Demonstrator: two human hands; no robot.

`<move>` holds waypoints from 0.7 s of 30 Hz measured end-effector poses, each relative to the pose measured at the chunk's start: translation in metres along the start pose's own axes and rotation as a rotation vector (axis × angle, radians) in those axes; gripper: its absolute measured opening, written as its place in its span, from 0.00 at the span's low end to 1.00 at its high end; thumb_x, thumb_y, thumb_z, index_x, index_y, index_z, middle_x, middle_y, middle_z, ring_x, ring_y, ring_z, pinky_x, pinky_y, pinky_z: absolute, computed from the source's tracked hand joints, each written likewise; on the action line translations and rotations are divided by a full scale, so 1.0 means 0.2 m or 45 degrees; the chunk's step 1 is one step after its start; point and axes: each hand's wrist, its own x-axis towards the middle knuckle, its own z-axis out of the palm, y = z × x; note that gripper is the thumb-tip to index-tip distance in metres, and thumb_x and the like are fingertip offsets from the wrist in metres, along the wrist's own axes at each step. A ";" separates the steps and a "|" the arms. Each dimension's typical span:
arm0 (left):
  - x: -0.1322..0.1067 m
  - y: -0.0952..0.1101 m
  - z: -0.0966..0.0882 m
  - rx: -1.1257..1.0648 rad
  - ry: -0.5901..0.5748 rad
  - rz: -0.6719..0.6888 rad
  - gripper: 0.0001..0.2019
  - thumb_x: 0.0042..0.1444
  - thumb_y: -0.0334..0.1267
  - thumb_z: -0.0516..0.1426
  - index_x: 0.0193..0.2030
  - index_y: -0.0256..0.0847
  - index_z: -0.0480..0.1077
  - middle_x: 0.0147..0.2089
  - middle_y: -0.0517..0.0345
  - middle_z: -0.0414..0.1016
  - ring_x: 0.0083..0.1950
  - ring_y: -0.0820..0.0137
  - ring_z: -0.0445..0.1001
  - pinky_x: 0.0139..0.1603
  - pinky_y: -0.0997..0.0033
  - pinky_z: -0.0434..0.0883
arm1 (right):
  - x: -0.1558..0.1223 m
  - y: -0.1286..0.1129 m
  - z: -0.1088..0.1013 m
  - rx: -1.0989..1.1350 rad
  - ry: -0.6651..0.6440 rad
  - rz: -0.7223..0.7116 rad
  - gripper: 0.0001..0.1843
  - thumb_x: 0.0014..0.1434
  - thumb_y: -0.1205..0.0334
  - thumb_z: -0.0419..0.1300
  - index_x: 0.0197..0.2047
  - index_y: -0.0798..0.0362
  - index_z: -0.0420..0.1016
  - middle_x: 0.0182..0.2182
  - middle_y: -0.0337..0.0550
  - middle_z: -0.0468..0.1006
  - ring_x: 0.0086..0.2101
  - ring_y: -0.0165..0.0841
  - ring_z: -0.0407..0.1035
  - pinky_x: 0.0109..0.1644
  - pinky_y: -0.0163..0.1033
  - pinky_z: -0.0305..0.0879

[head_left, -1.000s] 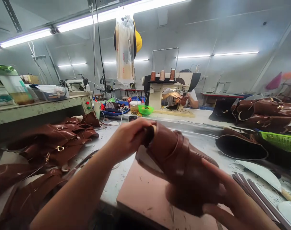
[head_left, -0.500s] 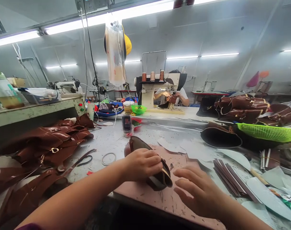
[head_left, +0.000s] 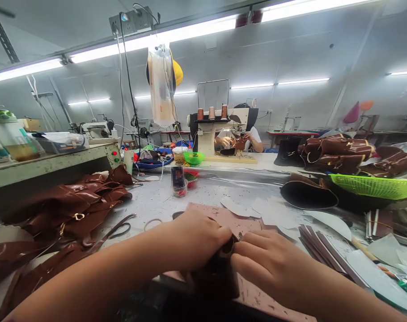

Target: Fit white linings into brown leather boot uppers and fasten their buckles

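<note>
So the brown leather piece [head_left: 220, 279] sat right between both hands, low over the near side of the pink board [head_left: 253, 293]. The left hand [head_left: 195, 239] was curled closed over its upper edge; the right hand [head_left: 269, 259] had bent fingers up against the rim, but I couldn't tell if they were pinching anything. My guess: light, bendy, firmer at the rim, a bit slick, not fragile but easy to scuff, so the rim seemed the best hold. Most room looked to be straight ahead, short of the clear cup [head_left: 180, 191]. The leather pile [head_left: 89, 192] hemmed in the left, the strips [head_left: 319, 250] the right, and the board's near edge dropped into shadow.
</note>
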 end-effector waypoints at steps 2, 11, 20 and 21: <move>-0.01 0.04 -0.05 -0.033 -0.075 -0.005 0.06 0.48 0.32 0.58 0.33 0.40 0.65 0.26 0.59 0.74 0.26 0.65 0.72 0.20 0.70 0.54 | 0.01 -0.02 -0.04 0.087 -0.031 0.029 0.14 0.62 0.72 0.43 0.31 0.53 0.66 0.22 0.38 0.69 0.22 0.30 0.59 0.25 0.37 0.49; -0.09 0.03 0.00 -0.365 -0.046 -0.012 0.09 0.45 0.28 0.56 0.34 0.41 0.67 0.34 0.59 0.75 0.37 0.66 0.72 0.35 0.73 0.64 | -0.04 -0.08 0.01 0.375 0.177 0.228 0.06 0.60 0.69 0.51 0.39 0.50 0.66 0.30 0.40 0.76 0.29 0.31 0.69 0.30 0.35 0.62; -0.08 -0.10 0.18 -0.809 0.304 -0.543 0.09 0.51 0.32 0.51 0.39 0.39 0.68 0.34 0.58 0.74 0.36 0.66 0.71 0.35 0.72 0.63 | -0.32 -0.23 0.55 0.645 0.060 1.309 0.06 0.51 0.60 0.54 0.29 0.50 0.72 0.23 0.41 0.77 0.23 0.37 0.72 0.25 0.39 0.69; -0.08 -0.11 0.16 -0.858 0.375 -0.560 0.08 0.51 0.32 0.52 0.39 0.39 0.68 0.34 0.58 0.75 0.37 0.65 0.71 0.36 0.72 0.63 | -0.31 -0.25 0.57 0.705 0.111 1.310 0.09 0.52 0.58 0.53 0.30 0.51 0.73 0.24 0.42 0.77 0.24 0.38 0.72 0.26 0.40 0.69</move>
